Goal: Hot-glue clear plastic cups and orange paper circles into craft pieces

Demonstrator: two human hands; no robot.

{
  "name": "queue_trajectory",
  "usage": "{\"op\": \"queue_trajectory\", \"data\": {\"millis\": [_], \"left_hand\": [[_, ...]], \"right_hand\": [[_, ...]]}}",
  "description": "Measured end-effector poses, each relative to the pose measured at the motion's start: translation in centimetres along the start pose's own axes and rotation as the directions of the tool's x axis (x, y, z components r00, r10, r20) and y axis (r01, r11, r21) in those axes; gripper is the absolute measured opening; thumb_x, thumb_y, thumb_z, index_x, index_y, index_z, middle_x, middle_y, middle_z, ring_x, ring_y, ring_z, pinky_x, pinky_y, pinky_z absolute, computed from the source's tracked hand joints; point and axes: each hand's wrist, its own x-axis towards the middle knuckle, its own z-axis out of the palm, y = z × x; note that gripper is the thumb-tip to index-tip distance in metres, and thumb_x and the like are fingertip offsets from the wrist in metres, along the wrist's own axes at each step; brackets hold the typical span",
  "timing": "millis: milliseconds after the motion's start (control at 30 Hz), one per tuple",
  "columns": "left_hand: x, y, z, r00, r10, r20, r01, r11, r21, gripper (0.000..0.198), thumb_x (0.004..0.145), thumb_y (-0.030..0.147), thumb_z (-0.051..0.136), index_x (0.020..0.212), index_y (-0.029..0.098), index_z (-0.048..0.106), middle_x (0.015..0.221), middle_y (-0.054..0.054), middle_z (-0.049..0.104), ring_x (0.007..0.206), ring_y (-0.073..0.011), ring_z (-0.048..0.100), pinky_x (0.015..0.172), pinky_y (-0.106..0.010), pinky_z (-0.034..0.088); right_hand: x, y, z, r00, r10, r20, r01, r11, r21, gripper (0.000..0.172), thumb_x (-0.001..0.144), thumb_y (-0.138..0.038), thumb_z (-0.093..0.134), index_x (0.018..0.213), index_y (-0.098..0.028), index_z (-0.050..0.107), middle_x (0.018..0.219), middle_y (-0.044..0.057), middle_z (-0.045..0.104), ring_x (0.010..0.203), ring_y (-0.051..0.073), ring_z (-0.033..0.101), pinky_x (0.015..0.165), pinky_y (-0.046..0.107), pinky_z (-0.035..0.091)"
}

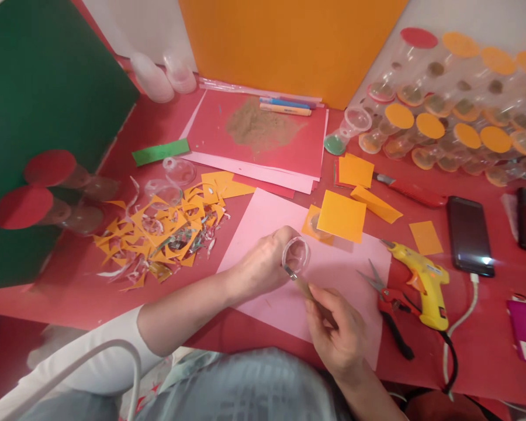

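Observation:
My left hand [267, 260] is closed around a small clear plastic cup [304, 252], its round opening turned up toward me. In my right hand [337, 327] is a slim wooden-handled tool [305, 287] with a metal end. That metal end meets the cup's near rim; its exact kind is too small to make out. Both hands are over a pink paper sheet [249, 234]. Just beyond the cup, a yellow-orange paper square [342, 216] partly covers another round clear piece on orange paper [312, 225].
Orange paper scraps [158, 228] are heaped at left. Red pruning shears [392, 301], a yellow glue gun [425, 286], a red utility knife [416, 192] and a phone [470, 234] lie right. Sand [263, 126] covers red paper behind; joined clear cups [433, 131] stand back right.

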Motion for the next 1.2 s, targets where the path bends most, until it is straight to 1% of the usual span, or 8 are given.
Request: {"op": "queue_trajectory", "data": {"millis": [133,233,500,633,800,1000,1200], "left_hand": [[0.02,0.28,-0.18,1.000,-0.019,-0.002,0.019,1.000,-0.012,0.018,0.077,0.017,0.063,0.092,0.020,0.054,0.079,0.001,0.067,0.064,-0.0138,0.062,0.061,-0.025,0.047],[0.00,0.29,-0.21,1.000,-0.024,-0.008,0.024,1.000,-0.008,0.018,0.076,0.017,0.063,0.091,0.021,0.054,0.079,0.001,0.068,0.064,-0.0138,0.063,0.060,-0.024,0.047],[-0.13,-0.14,-0.05,1.000,-0.023,-0.005,0.023,0.998,-0.062,0.019,0.079,0.020,0.064,0.096,0.020,0.056,0.085,-0.001,0.073,0.070,-0.0163,0.068,0.065,-0.026,0.051],[-0.10,-0.03,-0.07,1.000,-0.012,-0.003,0.011,0.999,-0.037,0.019,0.079,0.017,0.062,0.096,0.019,0.057,0.085,-0.002,0.072,0.069,-0.0154,0.067,0.065,-0.026,0.050],[-0.12,-0.07,0.04,1.000,0.011,-0.003,-0.011,1.000,-0.011,0.020,0.077,0.015,0.063,0.096,0.020,0.057,0.080,0.001,0.070,0.064,-0.0128,0.063,0.062,-0.024,0.048],[-0.10,0.00,0.01,1.000,0.009,0.007,-0.008,1.000,-0.029,0.018,0.078,0.015,0.063,0.093,0.020,0.056,0.080,0.000,0.071,0.064,-0.0129,0.063,0.062,-0.025,0.049],[-0.02,0.00,0.04,1.000,0.023,0.021,-0.022,1.000,-0.019,0.017,0.079,0.016,0.061,0.094,0.020,0.054,0.082,0.000,0.070,0.066,-0.0131,0.064,0.063,-0.025,0.049]], "right_hand": [[0.08,-0.02,0.06,1.000,0.010,-0.021,-0.009,1.000,0.013,0.020,0.093,-0.009,0.058,0.108,-0.019,0.068,0.075,0.004,0.074,0.058,0.015,0.071,0.048,0.018,0.058],[0.17,-0.11,-0.06,1.000,0.002,-0.010,-0.002,1.000,0.019,0.020,0.094,-0.009,0.057,0.108,-0.019,0.068,0.073,0.004,0.073,0.056,0.015,0.070,0.047,0.018,0.058],[-0.04,-0.01,-0.28,1.000,0.010,0.003,-0.011,1.000,0.027,0.022,0.091,-0.007,0.058,0.107,-0.019,0.066,0.072,0.003,0.072,0.055,0.014,0.069,0.049,0.019,0.058],[-0.15,0.05,-0.18,1.000,0.005,-0.001,-0.005,1.000,0.002,0.021,0.092,-0.007,0.058,0.107,-0.019,0.066,0.073,0.004,0.072,0.058,0.015,0.071,0.049,0.019,0.059],[0.06,-0.10,-0.16,1.000,-0.007,-0.006,0.007,1.000,-0.012,0.020,0.093,-0.009,0.057,0.106,-0.019,0.068,0.072,0.004,0.074,0.055,0.015,0.070,0.045,0.018,0.058],[0.03,-0.12,-0.01,1.000,-0.006,-0.006,0.006,1.000,-0.014,0.017,0.097,-0.011,0.056,0.107,-0.019,0.066,0.070,0.003,0.072,0.053,0.014,0.068,0.044,0.018,0.057],[0.03,-0.12,-0.02,1.000,0.004,-0.017,-0.004,1.000,0.016,0.017,0.095,-0.010,0.058,0.106,-0.018,0.068,0.071,0.003,0.072,0.053,0.013,0.068,0.044,0.017,0.055]]}}
